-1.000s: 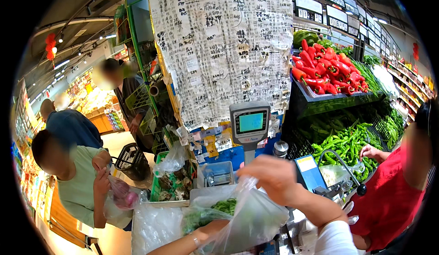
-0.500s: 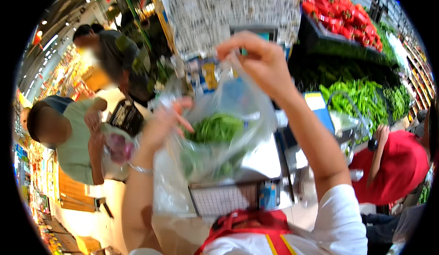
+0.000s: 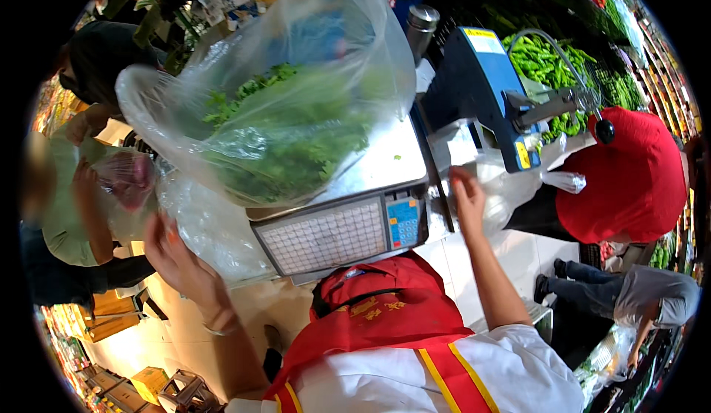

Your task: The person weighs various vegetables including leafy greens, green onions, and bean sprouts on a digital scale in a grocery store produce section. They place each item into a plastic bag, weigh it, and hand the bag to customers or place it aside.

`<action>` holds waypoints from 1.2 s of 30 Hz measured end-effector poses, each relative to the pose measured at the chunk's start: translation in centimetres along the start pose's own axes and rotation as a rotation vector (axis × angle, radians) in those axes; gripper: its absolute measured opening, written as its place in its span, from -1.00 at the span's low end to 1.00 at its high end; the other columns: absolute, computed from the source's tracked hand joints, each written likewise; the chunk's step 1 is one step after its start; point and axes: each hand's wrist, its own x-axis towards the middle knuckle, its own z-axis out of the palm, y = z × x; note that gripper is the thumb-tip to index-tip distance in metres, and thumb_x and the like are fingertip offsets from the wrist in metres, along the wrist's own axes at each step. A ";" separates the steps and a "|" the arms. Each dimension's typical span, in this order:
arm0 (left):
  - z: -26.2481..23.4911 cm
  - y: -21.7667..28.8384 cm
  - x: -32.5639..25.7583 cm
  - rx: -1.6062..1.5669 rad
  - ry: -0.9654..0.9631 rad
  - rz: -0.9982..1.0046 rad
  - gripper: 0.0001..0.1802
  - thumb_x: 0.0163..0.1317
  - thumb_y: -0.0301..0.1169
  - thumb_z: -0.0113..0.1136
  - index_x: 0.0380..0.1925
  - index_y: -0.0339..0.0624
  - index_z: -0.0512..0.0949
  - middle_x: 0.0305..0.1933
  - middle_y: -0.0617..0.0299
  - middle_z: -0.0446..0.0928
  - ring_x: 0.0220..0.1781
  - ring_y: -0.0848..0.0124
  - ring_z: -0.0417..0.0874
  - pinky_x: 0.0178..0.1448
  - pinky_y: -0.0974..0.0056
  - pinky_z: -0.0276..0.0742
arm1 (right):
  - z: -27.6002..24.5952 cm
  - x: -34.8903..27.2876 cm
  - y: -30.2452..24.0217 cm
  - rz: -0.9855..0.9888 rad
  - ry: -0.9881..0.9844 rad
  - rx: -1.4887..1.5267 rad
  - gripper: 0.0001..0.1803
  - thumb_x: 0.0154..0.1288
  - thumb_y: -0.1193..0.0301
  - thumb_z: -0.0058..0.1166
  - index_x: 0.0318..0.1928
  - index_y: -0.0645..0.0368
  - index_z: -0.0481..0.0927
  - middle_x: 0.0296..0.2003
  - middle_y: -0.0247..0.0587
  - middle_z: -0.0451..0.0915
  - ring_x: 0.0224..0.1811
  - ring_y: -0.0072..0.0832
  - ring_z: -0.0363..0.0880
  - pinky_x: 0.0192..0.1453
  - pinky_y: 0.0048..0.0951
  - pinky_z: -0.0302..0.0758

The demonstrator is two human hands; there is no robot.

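A translucent, crinkled plastic bag (image 3: 370,50) filled with leafy green herbs (image 3: 285,154) sits on the silver metal plate (image 3: 396,165) of a grey weighing scale (image 3: 322,237) with a white gridded panel and a blue keypad (image 3: 404,223) along its near edge. Loose film of the bag spreads past the scale's left side. The person's left hand (image 3: 185,261) is left of the scale, near crumpled clear plastic sheeting (image 3: 222,224); its grip is spread, with nothing between the fingers. The right hand (image 3: 468,198) is just right of the scale, beside pale plastic film (image 3: 507,191); I cannot tell whether its grip pinches anything. Right of the scale stands a blue boxy device (image 3: 481,87) with a metal arm and a round black knob (image 3: 605,132). A silver lidded cylinder (image 3: 421,32) stands beyond the scale's far right corner. Farther right of the scale is a person in a red top (image 3: 622,180); to its left, a person in pale green (image 3: 70,217) has a clear bag of purple produce (image 3: 129,180).
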 end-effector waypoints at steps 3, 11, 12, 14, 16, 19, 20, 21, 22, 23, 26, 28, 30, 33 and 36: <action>-1.7 -5.1 -8.0 -0.034 0.050 -0.036 -0.77 0.19 -0.42 -0.01 -0.17 -0.25 0.33 -0.23 0.27 0.32 -0.16 0.49 0.31 -0.05 0.44 0.23 | -1.5 -4.6 6.1 0.321 -0.040 -0.057 -0.52 0.17 0.41 0.06 0.09 0.28 0.30 -0.08 -0.20 0.44 -0.04 -0.53 0.39 0.01 -0.56 0.33; -0.8 -8.1 -17.3 -0.226 -0.225 -0.528 -0.72 0.03 -0.60 0.08 -0.20 -0.22 0.38 -0.38 0.35 0.34 -0.32 0.56 0.34 -0.20 0.48 0.26 | 3.3 -9.3 8.0 0.249 -0.279 0.178 -0.04 -0.14 0.60 0.26 0.25 0.24 -0.06 0.09 -0.08 0.20 0.12 -0.38 0.22 0.16 -0.43 0.23; -0.3 -7.4 -17.2 -0.233 -0.234 -0.521 -0.73 0.04 -0.60 0.07 -0.19 -0.22 0.38 -0.38 0.36 0.34 -0.33 0.57 0.33 -0.21 0.49 0.25 | 3.2 -9.3 8.3 0.222 -0.265 0.135 -0.05 -0.14 0.58 0.27 0.25 0.25 -0.05 0.08 -0.07 0.21 0.11 -0.37 0.23 0.17 -0.43 0.22; 0.1 -6.8 -17.0 -0.177 -0.241 -0.555 -0.73 0.05 -0.61 0.04 -0.19 -0.22 0.38 -0.39 0.36 0.34 -0.33 0.58 0.33 -0.20 0.50 0.25 | 3.2 -9.2 8.8 0.163 -0.237 0.051 -0.06 -0.14 0.55 0.28 0.23 0.27 -0.02 0.06 -0.06 0.23 0.09 -0.37 0.24 0.18 -0.42 0.19; 0.4 -6.5 -17.0 -0.148 -0.253 -0.557 -0.74 0.07 -0.61 0.02 -0.19 -0.21 0.38 -0.39 0.37 0.34 -0.32 0.60 0.32 -0.19 0.50 0.25 | 3.6 -9.4 9.5 0.151 -0.175 0.026 -0.07 -0.14 0.52 0.29 0.22 0.29 -0.01 0.04 -0.05 0.25 0.08 -0.37 0.24 0.17 -0.42 0.18; 0.5 -6.5 -17.4 -0.134 -0.252 -0.545 -0.75 0.08 -0.62 0.00 -0.19 -0.21 0.38 -0.39 0.36 0.34 -0.32 0.61 0.32 -0.17 0.51 0.26 | 3.8 -9.2 9.3 0.131 -0.156 0.003 -0.11 -0.12 0.51 0.28 0.21 0.28 0.03 0.00 -0.06 0.30 0.06 -0.40 0.26 0.15 -0.44 0.21; 0.6 -6.5 -17.6 -0.124 -0.253 -0.550 -0.75 0.09 -0.62 -0.01 -0.20 -0.21 0.38 -0.39 0.36 0.34 -0.32 0.61 0.32 -0.16 0.51 0.26 | 3.7 -9.1 9.1 0.125 -0.157 0.001 -0.13 -0.11 0.51 0.27 0.21 0.28 0.05 -0.01 -0.07 0.32 0.05 -0.41 0.27 0.13 -0.45 0.22; 0.7 -6.4 -17.7 -0.114 -0.255 -0.555 -0.76 0.09 -0.62 -0.01 -0.20 -0.20 0.38 -0.39 0.36 0.34 -0.32 0.61 0.33 -0.15 0.52 0.26 | 3.4 -9.1 9.1 0.162 -0.177 0.039 -0.15 -0.10 0.51 0.27 0.21 0.27 0.07 -0.02 -0.09 0.33 0.03 -0.42 0.29 0.12 -0.47 0.24; 0.8 -6.3 -17.7 -0.118 -0.262 -0.561 -0.76 0.09 -0.62 -0.01 -0.20 -0.20 0.38 -0.39 0.36 0.34 -0.32 0.61 0.33 -0.15 0.52 0.26 | 2.8 -9.0 9.2 0.199 -0.197 0.077 -0.17 -0.08 0.50 0.27 0.20 0.26 0.09 -0.03 -0.10 0.35 0.01 -0.44 0.31 0.10 -0.48 0.26; 0.8 -6.3 -17.8 -0.122 -0.267 -0.569 -0.76 0.09 -0.62 -0.01 -0.20 -0.20 0.39 -0.39 0.36 0.34 -0.32 0.61 0.33 -0.15 0.52 0.26 | 2.4 -8.8 9.2 0.236 -0.220 0.114 -0.19 -0.07 0.50 0.26 0.20 0.25 0.11 -0.05 -0.11 0.37 -0.01 -0.45 0.32 0.08 -0.49 0.27; 0.7 -6.4 -17.7 -0.145 -0.275 -0.590 -0.76 0.09 -0.62 0.00 -0.20 -0.20 0.39 -0.39 0.35 0.35 -0.32 0.60 0.33 -0.14 0.52 0.27 | 2.2 -8.8 9.5 0.272 -0.199 0.121 -0.24 -0.03 0.50 0.24 0.19 0.23 0.15 -0.07 -0.14 0.41 -0.06 -0.51 0.37 0.00 -0.56 0.33; 0.6 -6.6 -17.5 -0.137 -0.279 -0.598 -0.76 0.09 -0.61 0.00 -0.20 -0.20 0.39 -0.40 0.35 0.35 -0.32 0.60 0.33 -0.14 0.52 0.27 | 2.3 -8.9 9.8 0.224 -0.184 0.081 -0.27 -0.01 0.50 0.23 0.18 0.24 0.17 -0.08 -0.14 0.42 -0.08 -0.52 0.39 -0.02 -0.58 0.34; 0.5 -6.6 -17.4 -0.100 -0.289 -0.593 -0.75 0.09 -0.61 0.01 -0.19 -0.20 0.39 -0.40 0.35 0.35 -0.32 0.60 0.34 -0.15 0.52 0.27 | 2.3 -8.6 9.1 0.145 -0.177 0.005 -0.33 0.03 0.48 0.20 0.15 0.26 0.20 -0.11 -0.15 0.45 -0.11 -0.53 0.41 -0.04 -0.60 0.35; 0.6 -6.7 -17.2 -0.125 -0.287 -0.594 -0.75 0.10 -0.60 0.01 -0.18 -0.20 0.39 -0.40 0.35 0.35 -0.33 0.59 0.34 -0.16 0.52 0.27 | 2.2 -7.6 8.0 0.313 -0.164 0.056 -0.44 0.09 0.45 0.15 0.10 0.33 0.26 -0.15 -0.16 0.48 -0.14 -0.54 0.44 -0.05 -0.61 0.35; 0.6 -6.8 -17.1 -0.127 -0.298 -0.614 -0.75 0.08 -0.63 -0.05 -0.19 -0.22 0.39 -0.31 0.32 0.35 -0.29 0.60 0.32 -0.11 0.52 0.26 | 2.8 -7.5 7.8 0.256 -0.098 0.037 -0.55 0.14 0.42 0.10 0.01 0.35 0.33 -0.21 -0.22 0.51 -0.17 -0.58 0.44 -0.07 -0.61 0.35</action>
